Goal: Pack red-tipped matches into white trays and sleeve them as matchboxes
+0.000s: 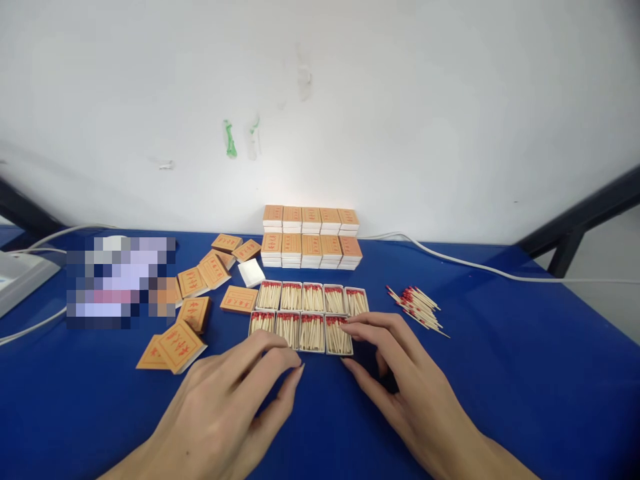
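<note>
Several open matchbox trays [313,298] stand in two rows, filled with red-tipped matches. My right hand [400,367] is at the tray at the near row's right end [336,341], fingertips over its far right part and thumb at its near corner. Its fingers close loosely round that tray. My left hand [225,400] hovers before the near row, partly covering the left trays. Its fingers are curled, with thumb and index tips together and nothing visible between them. Orange matchbox covers [239,299] lie left of the trays, and loose matches [417,308] lie to the right.
Stacked closed matchboxes [311,247] stand behind the trays, close to the white wall [425,120]. An upturned white tray [251,273] sits left of them. White cables [465,267] run across the blue table [525,373]. A blurred object [120,280] lies at left.
</note>
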`<state>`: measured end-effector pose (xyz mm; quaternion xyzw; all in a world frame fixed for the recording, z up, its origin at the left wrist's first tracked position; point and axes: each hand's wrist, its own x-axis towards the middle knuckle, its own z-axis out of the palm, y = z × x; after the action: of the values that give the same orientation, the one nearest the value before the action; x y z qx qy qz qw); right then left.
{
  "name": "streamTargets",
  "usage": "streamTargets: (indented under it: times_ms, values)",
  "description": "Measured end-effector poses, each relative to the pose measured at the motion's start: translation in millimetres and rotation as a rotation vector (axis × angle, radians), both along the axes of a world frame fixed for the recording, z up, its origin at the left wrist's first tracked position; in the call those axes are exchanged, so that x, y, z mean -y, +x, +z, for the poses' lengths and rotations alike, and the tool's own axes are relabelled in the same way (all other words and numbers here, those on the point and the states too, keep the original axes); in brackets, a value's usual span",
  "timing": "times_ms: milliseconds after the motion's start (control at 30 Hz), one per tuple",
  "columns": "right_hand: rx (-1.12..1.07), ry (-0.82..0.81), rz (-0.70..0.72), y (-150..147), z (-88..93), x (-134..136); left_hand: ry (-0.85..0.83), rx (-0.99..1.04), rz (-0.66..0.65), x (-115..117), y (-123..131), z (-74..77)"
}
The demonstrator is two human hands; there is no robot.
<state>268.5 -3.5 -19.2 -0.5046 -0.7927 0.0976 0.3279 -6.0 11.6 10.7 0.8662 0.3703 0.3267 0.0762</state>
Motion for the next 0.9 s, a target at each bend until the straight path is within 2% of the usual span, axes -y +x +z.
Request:
streamTargets:
  times_ms: [133,300,367,467,533,600,800,900]
  values:
    - [0.003,0.055,-0.028,3,7.1,1,0.125,-0.058,0.163,-14,-9,7.3]
    - [0.051,0.183,-0.012,18,33.1,-14,0.2,-0.111,0.343,-47,-33,14.7]
    - [0.105,0.217,0.018,27,43.7,-27,0.205,-0.153,0.361,-59,-41,13.9]
    - [0.108,0.323,-0.127,41,53.8,-49,0.188,-0.229,0.352,-72,-46,8.8]
    - [0.076,0.26,-0.359,50,56.7,-60,0.175,-0.26,0.355,-78,-46,4.9]
    - [0.051,0.215,-0.466,60,57.9,-66,0.163,-0.279,0.371,-82,-45,1.9]
    - [0.029,-0.02,-0.613,105,60.7,-71,0.127,-0.351,0.402,-85,-38,-0.2]
    - [0.038,-0.186,-0.604,127,60.0,-76,0.102,-0.399,0.421,-89,-36,1.7]
